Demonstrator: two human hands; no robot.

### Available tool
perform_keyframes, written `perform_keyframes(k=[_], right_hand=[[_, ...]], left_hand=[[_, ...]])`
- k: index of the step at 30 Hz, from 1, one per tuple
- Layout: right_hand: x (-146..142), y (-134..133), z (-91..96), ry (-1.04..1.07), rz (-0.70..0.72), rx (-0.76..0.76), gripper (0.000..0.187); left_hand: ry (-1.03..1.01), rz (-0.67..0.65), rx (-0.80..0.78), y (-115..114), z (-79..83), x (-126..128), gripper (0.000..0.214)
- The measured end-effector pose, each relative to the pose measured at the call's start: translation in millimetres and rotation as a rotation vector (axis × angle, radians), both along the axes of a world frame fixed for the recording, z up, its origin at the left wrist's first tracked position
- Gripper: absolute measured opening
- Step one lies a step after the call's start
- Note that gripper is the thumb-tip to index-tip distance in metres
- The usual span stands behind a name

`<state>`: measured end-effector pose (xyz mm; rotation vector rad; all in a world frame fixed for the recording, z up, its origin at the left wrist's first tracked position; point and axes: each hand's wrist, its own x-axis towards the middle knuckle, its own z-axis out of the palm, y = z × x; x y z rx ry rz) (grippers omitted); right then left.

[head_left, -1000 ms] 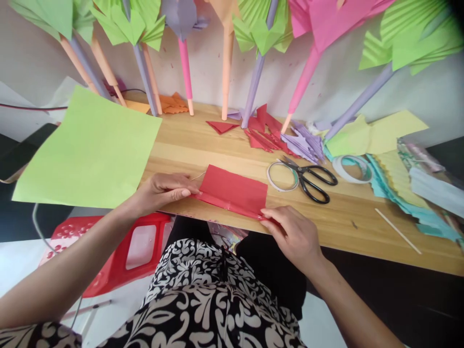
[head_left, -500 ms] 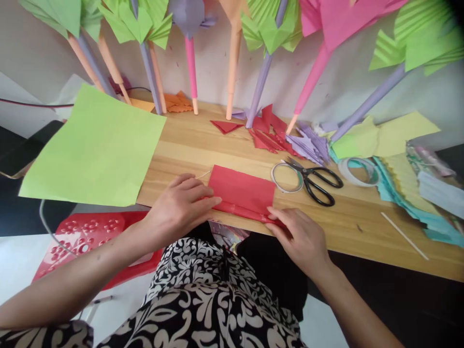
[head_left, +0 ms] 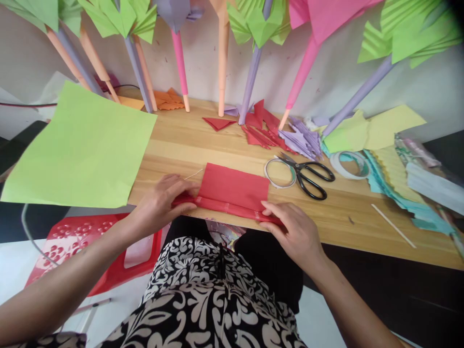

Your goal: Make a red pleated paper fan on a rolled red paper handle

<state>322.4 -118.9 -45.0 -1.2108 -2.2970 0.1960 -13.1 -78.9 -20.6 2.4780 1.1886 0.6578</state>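
A sheet of red paper (head_left: 235, 186) lies near the table's front edge, its near side rolled into a narrow tube. My left hand (head_left: 163, 197) grips the left end of the roll, thumb in front and fingers behind. At the right end, my right hand (head_left: 292, 224) pinches the roll between thumb and fingers. Small shiny patches, perhaps tape, show along the rolled part. A thin white stick (head_left: 194, 174) pokes out just beyond my left hand. Right of the red paper lie a roll of tape (head_left: 267, 178) and black-handled scissors (head_left: 308, 176), whose blades overlap the tape.
A large green sheet (head_left: 79, 150) covers the table's left side. Paper flowers on tube stems, one a pink stem (head_left: 302, 77), lean against the wall. Red scraps (head_left: 263, 128), a second tape roll (head_left: 350, 165), crepe paper (head_left: 391, 188) and a white stick (head_left: 393, 225) lie rightward. A red stool (head_left: 108, 270) stands below.
My left hand has shifted left and down from the paper's top to the roll's left end, uncovering more of the roll. My right hand still holds its end. The whole view has shifted slightly.
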Motion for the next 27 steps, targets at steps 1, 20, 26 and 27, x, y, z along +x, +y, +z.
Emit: perform_keyframes(k=[1, 20, 26, 27], right_hand=[[0, 0, 0.6, 0.001, 0.0, -0.006, 0.042], [0, 0, 7.9, 0.09, -0.119, -0.085, 0.015], [-1, 1, 5.9, 0.095, -0.153, -0.086, 0.007], [-1, 1, 6.1, 0.088, -0.143, -0.078, 0.006]], left_hand=[[-0.009, 0.022, -0.005, 0, -2.5, -3, 0.025], [-0.065, 0.107, 0.02, -3, -10.7, -17, 0.015], [-0.05, 0.059, 0.049, 1, -6.7, -16, 0.012], [-0.039, 0.054, 0.062, 2, -6.9, -17, 0.013]])
